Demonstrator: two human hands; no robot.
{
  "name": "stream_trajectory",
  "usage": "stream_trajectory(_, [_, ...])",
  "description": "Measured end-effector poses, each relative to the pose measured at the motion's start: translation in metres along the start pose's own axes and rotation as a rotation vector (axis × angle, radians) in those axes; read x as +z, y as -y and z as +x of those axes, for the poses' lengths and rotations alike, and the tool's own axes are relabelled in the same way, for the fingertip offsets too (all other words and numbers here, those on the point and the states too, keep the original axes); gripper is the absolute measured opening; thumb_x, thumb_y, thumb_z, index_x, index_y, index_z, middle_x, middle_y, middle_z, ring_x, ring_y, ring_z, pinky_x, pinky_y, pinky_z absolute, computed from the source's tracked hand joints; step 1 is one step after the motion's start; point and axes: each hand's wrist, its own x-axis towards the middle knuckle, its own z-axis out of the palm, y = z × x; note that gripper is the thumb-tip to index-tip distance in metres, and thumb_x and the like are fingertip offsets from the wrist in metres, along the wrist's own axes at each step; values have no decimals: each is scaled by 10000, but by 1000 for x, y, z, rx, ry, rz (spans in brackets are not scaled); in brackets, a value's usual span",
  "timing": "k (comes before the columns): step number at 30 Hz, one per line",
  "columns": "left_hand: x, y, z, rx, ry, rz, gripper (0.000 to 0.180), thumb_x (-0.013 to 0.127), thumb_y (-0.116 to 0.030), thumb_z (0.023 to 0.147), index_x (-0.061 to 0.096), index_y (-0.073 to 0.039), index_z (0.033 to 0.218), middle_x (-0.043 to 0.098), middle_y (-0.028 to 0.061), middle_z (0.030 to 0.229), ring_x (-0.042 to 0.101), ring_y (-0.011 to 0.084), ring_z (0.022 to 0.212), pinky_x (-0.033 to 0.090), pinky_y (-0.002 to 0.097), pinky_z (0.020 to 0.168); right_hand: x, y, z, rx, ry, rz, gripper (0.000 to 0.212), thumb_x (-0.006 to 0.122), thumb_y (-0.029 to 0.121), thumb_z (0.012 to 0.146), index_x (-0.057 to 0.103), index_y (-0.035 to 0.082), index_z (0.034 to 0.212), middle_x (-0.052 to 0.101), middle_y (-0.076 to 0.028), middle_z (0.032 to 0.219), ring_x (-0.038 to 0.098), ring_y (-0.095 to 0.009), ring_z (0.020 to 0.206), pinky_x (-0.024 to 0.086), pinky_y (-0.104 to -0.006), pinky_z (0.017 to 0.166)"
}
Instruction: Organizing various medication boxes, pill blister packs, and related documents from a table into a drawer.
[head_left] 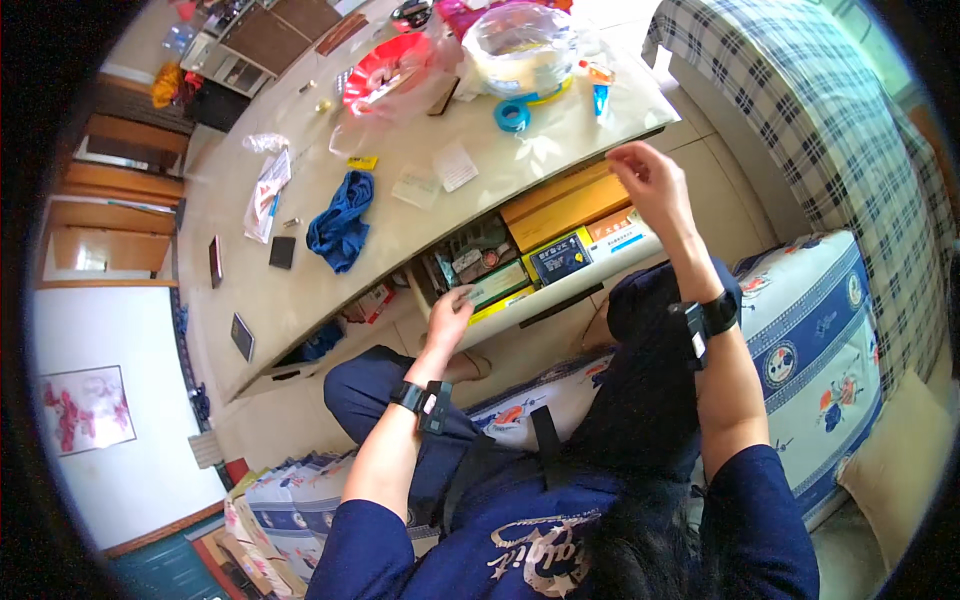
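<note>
A drawer (585, 284) stands pulled out from under the table, filled with boxes and small items. My left hand (450, 316) is at the drawer's left end, fingers loosely spread over its edge beside a green and yellow box (497, 286). I cannot tell whether it touches anything. My right hand (655, 188) hovers over the drawer's right end near the table edge, fingers loosely bent, with nothing visible in it. Between the hands lie a dark blue box (561, 259) with yellow sides, a white and orange box (615, 232) and a long tan wooden-looking piece (565, 205).
On the table (400, 235) lie a blue cloth (341, 222), blue tape roll (512, 115), small tube (600, 98), red basket (390, 72) and clear plastic tub (520, 48). A plaid-covered piece of furniture (790, 110) stands right; a patterned seat (810, 350) is under me.
</note>
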Motion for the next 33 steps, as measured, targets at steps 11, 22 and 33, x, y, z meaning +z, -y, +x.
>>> stream_trajectory(11, [54,-93,-7,135,231,61,281,588,-129,877,627,-40,1141,659,94,1102,611,166,1014,457,293,901,33,-47,106,-58,-118,-659,570,710,384,780,525,-4,1153,633,-206,991,607,-342,1001,481,-425,874])
stream_trajectory(22, [54,-84,-21,98,303,13,316,576,-78,862,608,-62,1176,653,88,1103,631,169,970,484,298,868,-16,-42,74,3,143,-433,280,600,281,826,609,6,878,644,-205,848,636,-331,784,496,-424,705])
stream_trajectory(33, [27,-28,-41,-41,273,-188,286,542,-58,900,576,16,1174,654,87,1064,640,150,930,496,279,845,-21,-37,16,161,809,-475,212,584,147,846,669,33,1003,686,-140,796,673,-265,769,516,-360,710])
